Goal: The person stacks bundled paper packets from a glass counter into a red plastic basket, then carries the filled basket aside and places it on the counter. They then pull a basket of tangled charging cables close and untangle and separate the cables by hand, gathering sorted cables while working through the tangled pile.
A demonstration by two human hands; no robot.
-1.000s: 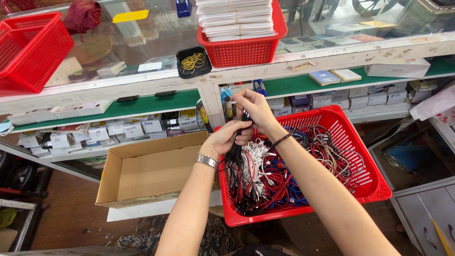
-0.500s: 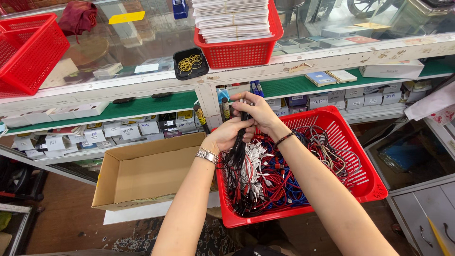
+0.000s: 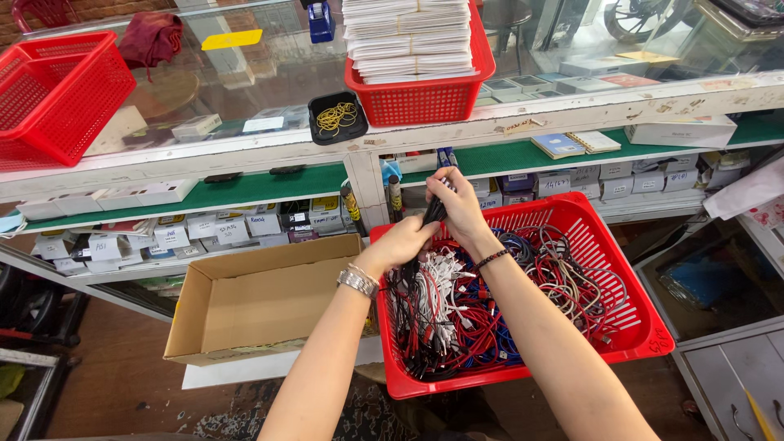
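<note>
Cables bunched in both my hands above the red basket.
Head view: my left hand (image 3: 404,242) and right hand (image 3: 457,204) have lifted higher than a second ago, both closed on a black cable bundle (image 3: 431,214) drawn up over the red basket (image 3: 629,245) of tangled leads.

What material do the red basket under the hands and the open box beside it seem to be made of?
The red basket looks like moulded plastic: a glossy, even red with slotted walls. The open box looks like corrugated cardboard: matt brown, with folded flaps and creased edges. The cables in the basket seem rubber- or plastic-coated, though this is less certain.
</note>
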